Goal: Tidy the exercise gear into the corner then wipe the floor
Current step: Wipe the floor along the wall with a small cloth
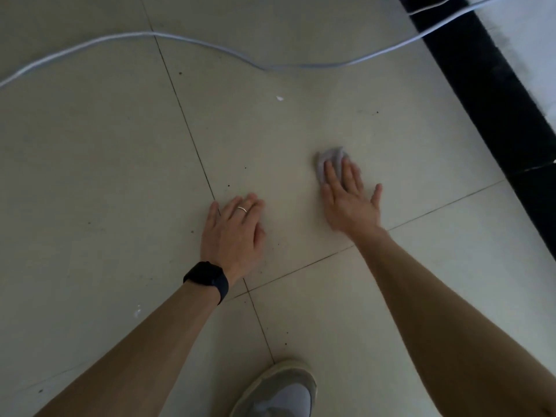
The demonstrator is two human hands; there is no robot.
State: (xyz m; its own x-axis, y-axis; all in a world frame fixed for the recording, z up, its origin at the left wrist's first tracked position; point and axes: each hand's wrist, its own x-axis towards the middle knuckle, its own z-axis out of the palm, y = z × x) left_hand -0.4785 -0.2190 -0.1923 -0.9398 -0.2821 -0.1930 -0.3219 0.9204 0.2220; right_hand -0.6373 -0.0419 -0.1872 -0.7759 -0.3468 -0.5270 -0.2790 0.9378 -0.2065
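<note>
Right hand [350, 200] flat, fingers straight and spread, presses grey cloth [329, 159] onto the pale tiled floor [105, 176]; the cloth pokes out beyond the fingertips, slightly blurred. Left hand [233, 233] left of the cloth and nearer the person, palm down on the floor, fingers straight and together, holding nothing; ring [242, 209] on one finger, black watch [207, 278] on the wrist. White cable [120, 36] well beyond the cloth. Black skirting strip [487, 100] right of the cloth. Grey shoe [285, 389] well behind the cloth, at the bottom edge.
</note>
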